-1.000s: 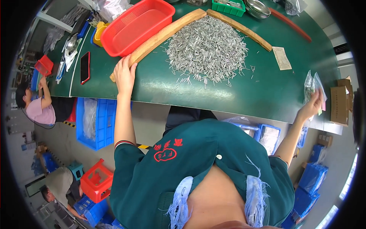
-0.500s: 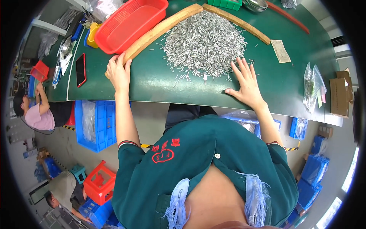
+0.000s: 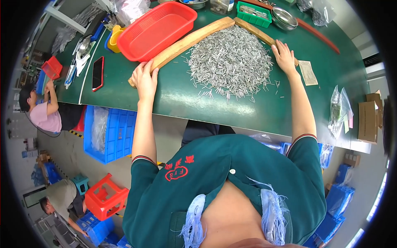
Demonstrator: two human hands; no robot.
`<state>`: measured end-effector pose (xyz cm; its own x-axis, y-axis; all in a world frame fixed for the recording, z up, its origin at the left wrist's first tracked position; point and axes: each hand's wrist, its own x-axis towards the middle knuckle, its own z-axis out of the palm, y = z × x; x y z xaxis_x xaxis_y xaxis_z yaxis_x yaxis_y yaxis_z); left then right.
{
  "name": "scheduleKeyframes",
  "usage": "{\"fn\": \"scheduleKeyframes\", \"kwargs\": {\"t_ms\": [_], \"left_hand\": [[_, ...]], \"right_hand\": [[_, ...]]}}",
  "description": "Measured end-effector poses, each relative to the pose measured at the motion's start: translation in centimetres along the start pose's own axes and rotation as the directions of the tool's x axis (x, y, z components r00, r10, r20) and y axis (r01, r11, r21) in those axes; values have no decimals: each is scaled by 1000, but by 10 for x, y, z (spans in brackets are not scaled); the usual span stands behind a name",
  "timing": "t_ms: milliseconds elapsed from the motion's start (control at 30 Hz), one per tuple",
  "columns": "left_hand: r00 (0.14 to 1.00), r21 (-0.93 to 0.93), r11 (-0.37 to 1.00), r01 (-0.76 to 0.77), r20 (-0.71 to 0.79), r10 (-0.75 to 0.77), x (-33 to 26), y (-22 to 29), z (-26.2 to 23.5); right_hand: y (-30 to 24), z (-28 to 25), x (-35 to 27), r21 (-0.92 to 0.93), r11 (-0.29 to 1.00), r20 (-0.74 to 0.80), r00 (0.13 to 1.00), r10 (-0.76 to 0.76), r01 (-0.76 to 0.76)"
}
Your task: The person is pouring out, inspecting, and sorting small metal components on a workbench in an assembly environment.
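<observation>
A big pile of small metal pins (image 3: 231, 62) lies on the green table (image 3: 248, 111), fenced at the back by two wooden slats that meet in a V. My left hand (image 3: 144, 79) rests on the near end of the left slat (image 3: 186, 41), fingers curled over it. My right hand (image 3: 284, 56) lies flat on the right slat (image 3: 258, 32) at the pile's right edge. Loose pins are scattered along the pile's near side.
A red basket (image 3: 157, 27), a yellow cup (image 3: 113, 39) and a black phone (image 3: 98, 73) lie at the left. A green tray (image 3: 253, 12), a metal bowl (image 3: 285, 18), plastic bags (image 3: 339, 109) and a cardboard box (image 3: 368, 120) stand to the right. Other people sit below left.
My right hand went from the bags at the far right to the table beside the pile, then up onto the right slat. My left hand stayed on the left slat.
</observation>
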<state>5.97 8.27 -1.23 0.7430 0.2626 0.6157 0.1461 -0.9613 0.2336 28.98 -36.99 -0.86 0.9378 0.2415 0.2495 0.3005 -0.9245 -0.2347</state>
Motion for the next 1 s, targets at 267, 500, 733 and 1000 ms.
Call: {"fn": "scheduleKeyframes", "kwargs": {"t_ms": [267, 500, 733, 1000], "left_hand": [[1000, -8, 1000, -21, -11, 21, 3, 2, -4], [992, -227, 969, 98, 99, -77, -16, 46, -31], [848, -366, 891, -270, 347, 399, -34, 136, -34], [809, -321, 836, -446, 256, 530, -1, 160, 11]], "right_hand": [[8, 5, 2, 50, 995, -104, 992, -77, 83], [-58, -51, -68, 423, 862, -210, 956, -205, 278], [-118, -55, -169, 161, 916, 87, 920, -383, 367], [-138, -33, -128, 51, 886, -107, 884, -455, 462]]}}
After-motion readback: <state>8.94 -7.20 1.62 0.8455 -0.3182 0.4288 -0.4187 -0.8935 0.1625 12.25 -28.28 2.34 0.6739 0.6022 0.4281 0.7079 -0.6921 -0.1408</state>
